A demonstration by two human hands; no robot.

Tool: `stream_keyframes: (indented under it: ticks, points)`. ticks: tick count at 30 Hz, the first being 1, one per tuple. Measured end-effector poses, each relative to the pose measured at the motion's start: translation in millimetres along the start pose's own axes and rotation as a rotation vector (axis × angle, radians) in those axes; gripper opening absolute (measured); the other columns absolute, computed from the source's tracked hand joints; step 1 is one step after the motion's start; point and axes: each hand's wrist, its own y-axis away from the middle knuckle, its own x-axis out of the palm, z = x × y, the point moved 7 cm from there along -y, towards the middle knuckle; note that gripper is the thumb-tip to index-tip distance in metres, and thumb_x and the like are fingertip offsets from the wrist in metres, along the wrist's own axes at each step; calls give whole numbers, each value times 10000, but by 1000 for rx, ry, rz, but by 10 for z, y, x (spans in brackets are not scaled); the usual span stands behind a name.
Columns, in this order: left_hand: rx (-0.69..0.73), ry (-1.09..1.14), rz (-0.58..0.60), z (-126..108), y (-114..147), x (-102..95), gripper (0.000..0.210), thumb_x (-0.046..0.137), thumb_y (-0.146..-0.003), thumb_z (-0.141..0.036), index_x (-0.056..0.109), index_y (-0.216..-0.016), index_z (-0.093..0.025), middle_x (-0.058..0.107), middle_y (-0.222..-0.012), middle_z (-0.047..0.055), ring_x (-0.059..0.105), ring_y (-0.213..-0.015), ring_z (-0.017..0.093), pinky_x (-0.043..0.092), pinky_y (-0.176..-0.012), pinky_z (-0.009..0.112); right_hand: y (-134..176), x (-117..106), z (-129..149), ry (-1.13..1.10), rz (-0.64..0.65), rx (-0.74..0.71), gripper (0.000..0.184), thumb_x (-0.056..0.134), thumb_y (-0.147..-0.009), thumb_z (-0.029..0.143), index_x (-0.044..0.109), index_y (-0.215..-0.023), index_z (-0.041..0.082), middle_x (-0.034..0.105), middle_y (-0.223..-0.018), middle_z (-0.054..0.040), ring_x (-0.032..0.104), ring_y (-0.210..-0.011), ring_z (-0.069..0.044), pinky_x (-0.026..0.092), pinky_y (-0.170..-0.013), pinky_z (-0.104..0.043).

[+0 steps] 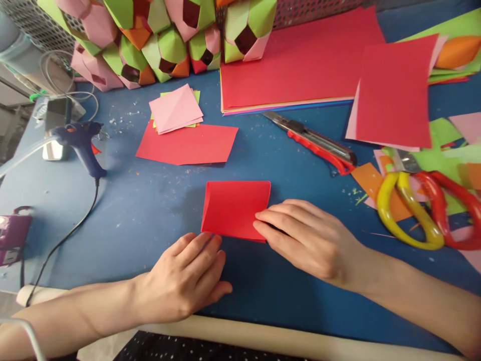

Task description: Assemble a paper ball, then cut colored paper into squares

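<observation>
A folded sheet of red paper [235, 208] lies in front of me, its fold bulging a little along the left and top. My right hand [306, 238] has its fingers together on the lower right edge of the paper; the thumb is hidden. At the lower left corner, the fingertips of my left hand [195, 276] touch or nearly touch the bottom edge. The left fingers are loosely stretched and the thumb stands apart. Just beyond lies a flat red paper piece [191, 145], with small pink folded squares [176, 109] on its upper part.
A red-handled utility knife [311, 140] and yellow-and-red scissors [411, 210] lie to the right by paper scraps [366, 178]. Red sheets [293, 65] are stacked behind. A blue glue gun [84, 145] with its cord stands left. Folded paper shapes [165, 52] line the back.
</observation>
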Motion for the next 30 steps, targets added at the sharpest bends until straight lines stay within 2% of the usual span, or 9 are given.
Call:
stream_keyframes:
  ticks: [6,14,21,30]
  points:
    - [-29,42,-4,66,-32,37,274,564,-927,-312,651,-1008,-65,697,-1024,188,678,-938,279,590,-752,401,-8,9,-14,17,9,-14,200,563,-855,22,661,-1023,66,720,-973,-137,628,-926,-255,529,-819,-422]
    - [-29,51,-9,108,-44,55,258,563,-928,-291,645,-1022,-66,690,-1072,201,670,-895,256,587,-719,386,-8,-17,-28,-23,14,-2,145,568,-837,18,667,-905,99,711,-967,-129,627,-904,-241,521,-818,-419]
    - [-14,51,-21,103,-40,45,257,585,-914,-278,658,-1006,-49,700,-1036,196,676,-894,265,583,-721,388,-27,-55,-15,1,39,-19,189,542,-846,19,689,-914,118,723,-956,-100,635,-882,-212,523,-817,-400]
    - [-10,20,-32,95,-52,39,255,557,-931,-289,665,-981,-63,712,-1014,181,684,-867,254,583,-707,378,-4,-50,-17,-12,51,-17,179,565,-837,19,685,-951,87,718,-963,-107,634,-897,-219,510,-842,-410]
